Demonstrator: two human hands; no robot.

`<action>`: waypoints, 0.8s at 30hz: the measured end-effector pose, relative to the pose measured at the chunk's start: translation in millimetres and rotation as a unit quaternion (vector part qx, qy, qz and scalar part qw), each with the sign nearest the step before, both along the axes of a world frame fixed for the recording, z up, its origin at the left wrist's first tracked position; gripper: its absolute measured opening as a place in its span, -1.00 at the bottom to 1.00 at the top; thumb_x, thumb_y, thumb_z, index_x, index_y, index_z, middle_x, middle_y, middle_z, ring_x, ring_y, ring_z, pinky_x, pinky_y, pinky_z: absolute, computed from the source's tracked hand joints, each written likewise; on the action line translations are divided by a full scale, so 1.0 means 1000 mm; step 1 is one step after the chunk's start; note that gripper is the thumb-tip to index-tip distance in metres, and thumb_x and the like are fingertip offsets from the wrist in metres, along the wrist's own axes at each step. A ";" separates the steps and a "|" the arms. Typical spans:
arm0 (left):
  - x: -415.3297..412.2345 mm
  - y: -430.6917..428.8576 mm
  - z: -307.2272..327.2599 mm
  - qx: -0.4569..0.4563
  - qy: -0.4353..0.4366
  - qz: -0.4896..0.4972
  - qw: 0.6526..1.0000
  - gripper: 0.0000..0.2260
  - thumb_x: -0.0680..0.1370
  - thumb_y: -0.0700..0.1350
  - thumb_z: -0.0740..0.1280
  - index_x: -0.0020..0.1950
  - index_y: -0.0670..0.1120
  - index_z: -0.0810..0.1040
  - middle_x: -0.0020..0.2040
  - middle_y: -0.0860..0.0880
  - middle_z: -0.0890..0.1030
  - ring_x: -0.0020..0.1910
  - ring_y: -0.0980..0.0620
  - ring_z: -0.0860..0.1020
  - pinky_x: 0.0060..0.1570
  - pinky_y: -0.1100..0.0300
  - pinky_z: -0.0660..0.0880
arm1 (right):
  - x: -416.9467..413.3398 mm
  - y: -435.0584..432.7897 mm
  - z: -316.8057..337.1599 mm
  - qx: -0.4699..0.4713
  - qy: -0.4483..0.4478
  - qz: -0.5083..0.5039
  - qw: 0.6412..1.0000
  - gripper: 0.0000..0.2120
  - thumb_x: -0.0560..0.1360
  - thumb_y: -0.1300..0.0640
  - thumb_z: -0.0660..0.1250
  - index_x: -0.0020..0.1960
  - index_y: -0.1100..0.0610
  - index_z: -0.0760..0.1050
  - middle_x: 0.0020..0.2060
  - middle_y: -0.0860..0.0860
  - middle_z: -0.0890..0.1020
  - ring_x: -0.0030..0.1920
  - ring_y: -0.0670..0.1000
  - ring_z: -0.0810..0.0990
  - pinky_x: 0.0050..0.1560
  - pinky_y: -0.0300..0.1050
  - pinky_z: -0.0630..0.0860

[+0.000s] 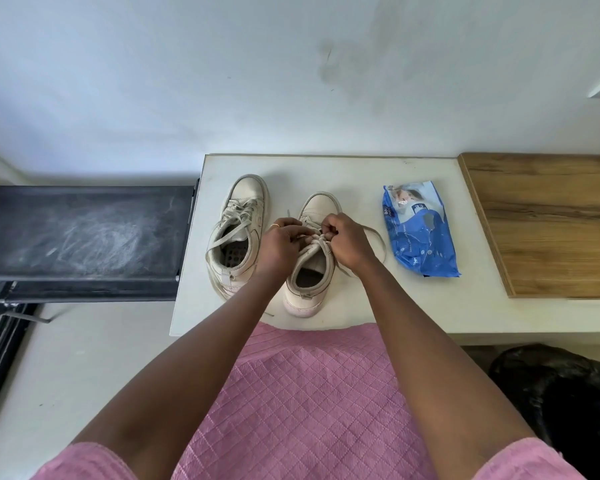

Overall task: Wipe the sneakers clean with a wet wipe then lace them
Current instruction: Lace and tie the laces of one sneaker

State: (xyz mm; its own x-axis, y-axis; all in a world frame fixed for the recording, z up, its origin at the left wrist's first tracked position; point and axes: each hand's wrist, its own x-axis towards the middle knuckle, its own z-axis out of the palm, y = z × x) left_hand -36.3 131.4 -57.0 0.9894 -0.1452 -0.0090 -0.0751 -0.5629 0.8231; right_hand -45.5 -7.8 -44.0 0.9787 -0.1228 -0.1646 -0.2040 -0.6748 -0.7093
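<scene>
Both bare forearms reach forward and converge, with the wrists close together. The left hand (284,242) lies knuckles up, a thin ring on one finger, its fingers curled and pinching the shoelace (384,249). The right hand (345,242) faces it with its fingers bent tight, gripping the lace too. The two sets of fingertips nearly meet.

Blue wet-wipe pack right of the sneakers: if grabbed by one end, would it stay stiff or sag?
The wipe pack is creased soft film, so it would probably sag. It lies flat on the table, so rolling or tipping seems unlikely. Its glossy surface may be slightly slippery.
</scene>
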 end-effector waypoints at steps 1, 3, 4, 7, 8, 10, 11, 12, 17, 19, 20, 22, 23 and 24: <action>-0.001 -0.001 -0.001 0.001 -0.002 0.006 1.000 -0.86 0.45 -0.23 0.42 -0.01 -0.13 0.69 0.05 -0.04 0.56 -0.05 0.16 0.47 -0.14 0.67 0.22 | 0.001 0.000 0.000 0.008 0.006 0.007 1.000 -0.77 0.40 0.48 0.08 -0.15 0.26 0.46 -0.17 0.09 0.45 -0.14 0.06 0.42 -0.15 -0.14 0.30; -0.003 -0.002 -0.001 0.000 0.000 0.015 1.000 -0.86 0.46 -0.23 0.42 -0.01 -0.12 0.69 0.02 0.01 0.53 -0.05 0.16 0.47 -0.14 0.65 0.22 | 0.002 0.002 -0.001 0.067 0.017 -0.012 0.998 -0.74 0.40 0.47 0.07 -0.21 0.15 0.40 -0.19 0.06 0.44 -0.16 0.03 0.38 -0.15 -0.14 0.29; -0.003 -0.003 0.000 -0.003 0.002 0.018 1.000 -0.87 0.46 -0.23 0.42 -0.02 -0.12 0.69 0.01 0.03 0.52 -0.04 0.14 0.48 -0.12 0.62 0.23 | 0.001 0.002 -0.003 0.104 0.022 -0.032 0.994 -0.70 0.40 0.47 0.06 -0.25 0.09 0.37 -0.22 0.03 0.43 -0.17 0.02 0.36 -0.16 -0.14 0.28; -0.004 -0.004 0.002 0.009 -0.012 0.006 1.000 -0.88 0.46 -0.23 0.42 -0.02 -0.15 0.69 0.03 -0.01 0.52 0.00 0.06 0.52 -0.04 0.45 0.29 | -0.001 0.004 -0.006 0.159 0.031 -0.076 0.984 -0.64 0.40 0.47 0.04 -0.30 0.03 0.35 -0.29 -0.04 0.42 -0.21 -0.01 0.34 -0.18 -0.12 0.28; -0.003 -0.004 0.003 0.027 -0.022 -0.005 0.999 -0.88 0.46 -0.23 0.42 -0.03 -0.17 0.68 0.07 -0.05 0.53 -0.01 0.02 0.53 -0.04 0.39 0.32 | -0.001 0.005 -0.004 0.154 0.031 -0.076 0.985 -0.65 0.42 0.46 0.06 -0.29 0.03 0.38 -0.27 -0.03 0.44 -0.20 -0.01 0.36 -0.17 -0.13 0.29; 0.000 -0.005 0.006 0.081 -0.041 -0.037 0.995 -0.90 0.47 -0.23 0.39 -0.04 -0.17 0.66 0.17 -0.06 0.48 -0.08 -0.03 0.55 -0.06 0.20 0.43 | -0.001 0.006 0.000 0.110 0.023 -0.061 0.992 -0.74 0.47 0.41 0.14 -0.16 0.10 0.48 -0.19 0.01 0.51 -0.14 0.00 0.43 -0.14 -0.16 0.34; 0.002 -0.005 0.008 0.115 -0.050 -0.056 0.991 -0.90 0.48 -0.20 0.37 -0.03 -0.14 0.63 0.20 -0.05 0.44 -0.13 -0.05 0.56 -0.09 0.11 0.48 | -0.001 0.005 0.001 0.091 0.021 -0.057 0.994 -0.81 0.49 0.37 0.18 -0.08 0.15 0.51 -0.15 0.02 0.54 -0.11 0.00 0.46 -0.10 -0.16 0.37; 0.004 -0.006 0.011 0.150 -0.056 -0.075 0.984 -0.90 0.49 -0.17 0.35 -0.01 -0.10 0.59 0.24 -0.04 0.40 -0.15 -0.09 0.57 -0.12 0.05 0.51 | 0.000 0.005 0.002 0.082 0.020 -0.061 0.995 -0.85 0.51 0.34 0.22 -0.03 0.18 0.53 -0.13 0.03 0.56 -0.09 0.01 0.49 -0.08 -0.15 0.40; 0.010 -0.006 0.019 0.260 -0.047 -0.136 0.955 -0.81 0.56 -0.08 0.21 0.16 0.00 0.48 0.29 -0.09 0.34 -0.06 -0.18 0.53 -0.17 0.09 0.37 | -0.001 0.002 -0.002 0.100 0.008 -0.091 0.991 -0.92 0.48 0.25 0.34 -0.11 0.09 0.48 -0.18 0.02 0.60 -0.10 0.07 0.57 -0.06 -0.01 0.50; 0.010 -0.005 0.015 0.229 -0.050 -0.122 0.964 -0.83 0.56 -0.11 0.22 0.13 -0.01 0.50 0.22 -0.11 0.40 -0.08 -0.18 0.54 -0.16 0.08 0.42 | -0.003 0.000 -0.002 0.120 0.006 -0.109 0.987 -0.89 0.47 0.27 0.33 -0.15 0.08 0.47 -0.20 0.02 0.61 -0.10 0.09 0.59 -0.05 0.03 0.54; 0.010 -0.004 0.012 0.198 -0.049 -0.105 0.973 -0.85 0.54 -0.13 0.26 0.09 -0.03 0.52 0.17 -0.11 0.43 -0.08 -0.17 0.55 -0.12 0.05 0.47 | -0.004 -0.001 -0.003 0.138 0.008 -0.116 0.984 -0.87 0.47 0.29 0.32 -0.16 0.07 0.51 -0.20 0.01 0.63 -0.09 0.08 0.60 -0.02 0.05 0.57; 0.008 -0.001 0.004 0.110 -0.040 -0.059 0.991 -0.88 0.49 -0.20 0.34 0.01 -0.11 0.59 0.08 -0.12 0.49 -0.05 -0.12 0.56 -0.02 0.07 0.50 | -0.010 -0.004 -0.003 0.178 0.013 -0.127 0.976 -0.80 0.46 0.34 0.31 -0.18 0.06 0.58 -0.20 0.01 0.65 -0.10 0.06 0.63 0.02 0.09 0.59; 0.007 0.000 0.000 0.069 -0.038 -0.042 0.996 -0.89 0.47 -0.25 0.36 -0.02 -0.15 0.62 0.05 -0.13 0.52 -0.03 -0.10 0.56 0.01 0.16 0.49 | -0.013 -0.006 -0.002 0.198 0.012 -0.133 0.971 -0.78 0.45 0.38 0.32 -0.18 0.08 0.60 -0.20 0.03 0.66 -0.11 0.05 0.63 0.02 0.09 0.59; 0.006 0.001 -0.003 0.042 -0.036 -0.031 0.998 -0.89 0.46 -0.28 0.37 -0.04 -0.19 0.64 0.03 -0.13 0.53 -0.01 -0.08 0.56 0.02 0.27 0.46 | -0.017 -0.008 -0.002 0.215 0.005 -0.136 0.967 -0.77 0.43 0.40 0.33 -0.19 0.09 0.61 -0.19 0.04 0.66 -0.13 0.04 0.64 0.02 0.08 0.60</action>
State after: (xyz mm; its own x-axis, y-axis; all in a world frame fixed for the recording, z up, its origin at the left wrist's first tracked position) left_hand -30.6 132.3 -59.7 0.9771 -0.2072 0.0477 -0.1691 -0.6215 0.7649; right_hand -62.4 -15.5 -45.6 0.9177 -0.2935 -0.2677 -0.3415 -0.2385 -0.9091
